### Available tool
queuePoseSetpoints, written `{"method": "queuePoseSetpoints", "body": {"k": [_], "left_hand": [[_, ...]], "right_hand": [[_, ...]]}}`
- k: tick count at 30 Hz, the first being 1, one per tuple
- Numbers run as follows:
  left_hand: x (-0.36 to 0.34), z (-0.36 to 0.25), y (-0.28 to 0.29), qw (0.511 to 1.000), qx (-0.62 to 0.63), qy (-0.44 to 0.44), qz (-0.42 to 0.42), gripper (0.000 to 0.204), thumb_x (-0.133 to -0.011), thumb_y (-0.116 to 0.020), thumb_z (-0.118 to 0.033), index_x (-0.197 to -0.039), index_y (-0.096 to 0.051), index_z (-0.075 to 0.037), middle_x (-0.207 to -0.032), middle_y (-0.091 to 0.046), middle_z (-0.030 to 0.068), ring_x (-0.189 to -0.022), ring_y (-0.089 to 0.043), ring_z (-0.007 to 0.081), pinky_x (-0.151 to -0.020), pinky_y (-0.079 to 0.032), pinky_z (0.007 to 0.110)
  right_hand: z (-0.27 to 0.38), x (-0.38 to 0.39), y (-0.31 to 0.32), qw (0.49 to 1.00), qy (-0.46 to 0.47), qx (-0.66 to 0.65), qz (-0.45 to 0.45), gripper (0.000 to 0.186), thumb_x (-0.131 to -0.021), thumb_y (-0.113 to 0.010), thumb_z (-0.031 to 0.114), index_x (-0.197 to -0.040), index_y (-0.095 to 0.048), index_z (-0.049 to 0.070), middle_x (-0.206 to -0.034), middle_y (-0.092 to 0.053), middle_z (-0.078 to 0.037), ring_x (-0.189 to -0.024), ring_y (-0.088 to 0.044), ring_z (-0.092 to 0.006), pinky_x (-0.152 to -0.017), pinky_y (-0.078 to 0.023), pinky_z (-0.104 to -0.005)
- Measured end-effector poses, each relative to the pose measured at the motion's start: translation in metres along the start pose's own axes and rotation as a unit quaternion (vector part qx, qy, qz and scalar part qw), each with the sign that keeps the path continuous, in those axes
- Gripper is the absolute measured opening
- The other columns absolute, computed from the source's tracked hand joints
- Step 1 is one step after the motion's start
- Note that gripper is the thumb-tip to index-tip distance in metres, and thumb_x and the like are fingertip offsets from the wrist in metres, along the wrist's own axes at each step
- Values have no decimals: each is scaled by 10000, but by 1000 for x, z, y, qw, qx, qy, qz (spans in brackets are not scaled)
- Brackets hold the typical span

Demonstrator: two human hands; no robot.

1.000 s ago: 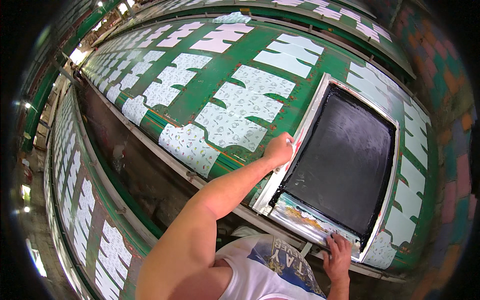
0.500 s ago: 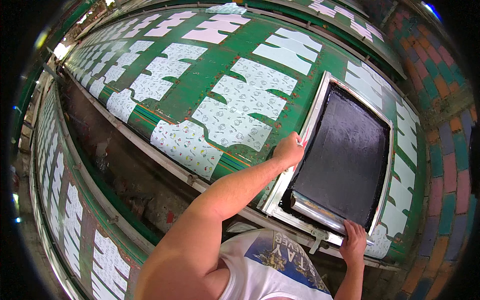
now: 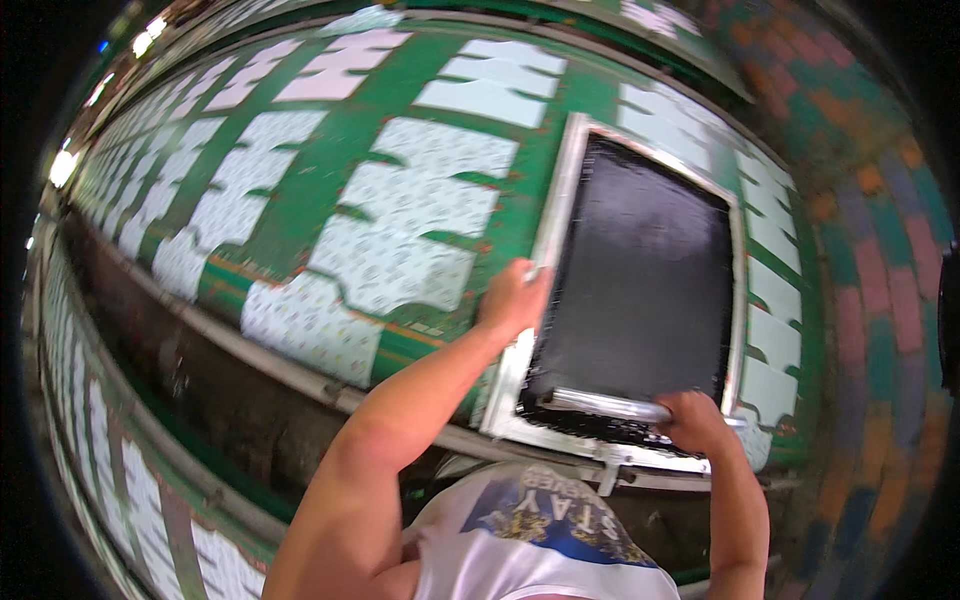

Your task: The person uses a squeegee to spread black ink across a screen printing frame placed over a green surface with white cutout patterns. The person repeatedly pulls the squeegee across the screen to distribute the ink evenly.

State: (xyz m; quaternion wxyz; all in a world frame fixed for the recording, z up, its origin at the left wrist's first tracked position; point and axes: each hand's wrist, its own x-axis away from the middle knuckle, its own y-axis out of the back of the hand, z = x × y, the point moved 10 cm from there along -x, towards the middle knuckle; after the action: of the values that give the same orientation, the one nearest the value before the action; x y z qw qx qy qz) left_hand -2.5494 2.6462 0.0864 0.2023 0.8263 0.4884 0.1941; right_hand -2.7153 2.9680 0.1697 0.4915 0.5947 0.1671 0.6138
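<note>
A screen-printing frame (image 3: 560,205) with a pale metal border lies on the long green table, its mesh (image 3: 640,285) coated in wet-looking black ink. My left hand (image 3: 514,300) is closed around the frame's left side, about midway along. Across the near end of the mesh lies a shiny metal squeegee (image 3: 605,403). My right hand (image 3: 694,420) wraps over it, right of its middle. The squeegee's lower edge is hidden in the dark ink. Whatever is under the frame cannot be seen.
White printed fabric pieces (image 3: 410,225) lie in rows along the green table (image 3: 300,180), and plain pale pieces (image 3: 770,300) lie right of the frame. A rail (image 3: 300,375) edges the near side. Another table (image 3: 110,470) stands at lower left; coloured bricks (image 3: 880,270) pave the right.
The squeegee has moved slightly away from the frame's near edge. My right hand has shifted from its right end to a fuller grip further in. The view has turned; my left hand stays on the frame.
</note>
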Motion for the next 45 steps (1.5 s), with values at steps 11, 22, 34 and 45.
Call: {"method": "queuePoseSetpoints", "body": {"k": [11, 22, 34, 45], "left_hand": [[4, -18, 6, 998, -50, -29, -6, 408, -1073, -639, -411, -1197, -717, -30, -1039, -776, 283, -1004, -748, 473, -879, -558, 528], [5, -28, 6, 998, -68, -7, -3, 328, -1086, -629, -332, -1170, -698, -23, -1056, -775, 246, -1023, -750, 432, -916, -559, 492], [5, -26, 5, 998, -62, -25, -1, 319, -1093, -624, -317, -1177, -693, -18, -1070, -777, 234, -1032, -751, 429, -922, -560, 475], [3, -16, 2, 998, -49, -32, 11, 341, -1097, -625, -351, -1175, -694, -27, -1054, -778, 224, -1012, -753, 397, -917, -554, 462]], "right_hand": [[-102, -153, 143, 985, 0, 36, -171, 255, -858, -787, 227, -1105, -751, 176, -1039, -787, -161, -1030, -756, -419, -884, -598, -551], [-169, -285, 246, 930, -6, 94, -354, 456, -877, -716, 161, -1328, -758, 213, -1183, -795, -121, -1101, -767, -350, -955, -601, -508], [-185, -310, 266, 955, -45, 88, -279, 477, -880, -621, 118, -1331, -755, 192, -1233, -786, -168, -1175, -744, -376, -995, -596, -502], [-99, -166, 144, 946, 66, 73, -308, 502, -756, -720, 6, -1224, -778, 176, -1094, -749, -117, -1049, -736, -368, -914, -597, -497]]}}
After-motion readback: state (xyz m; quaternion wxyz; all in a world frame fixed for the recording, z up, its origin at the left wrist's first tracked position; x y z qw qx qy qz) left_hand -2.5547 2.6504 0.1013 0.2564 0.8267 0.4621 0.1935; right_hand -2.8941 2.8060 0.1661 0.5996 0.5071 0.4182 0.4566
